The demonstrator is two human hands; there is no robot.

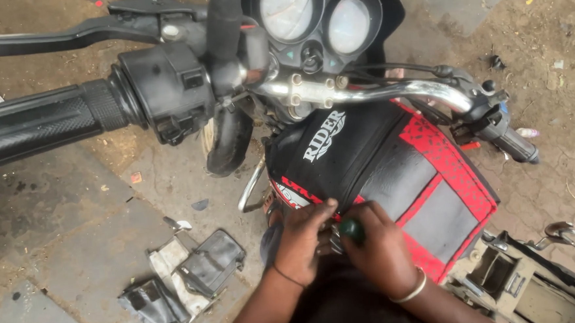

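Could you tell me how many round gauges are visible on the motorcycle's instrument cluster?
2. The left gauge and the right gauge sit side by side at the top of the picture, above the chrome handlebar. More could lie beyond the top edge.

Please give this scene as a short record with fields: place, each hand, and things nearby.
place: motorcycle on a paved floor
left hand: left hand at the rear edge of the black and red tank cover
right hand: right hand grips a green-handled tool
nearby: removed black parts on the floor; handlebar grip; two gauges
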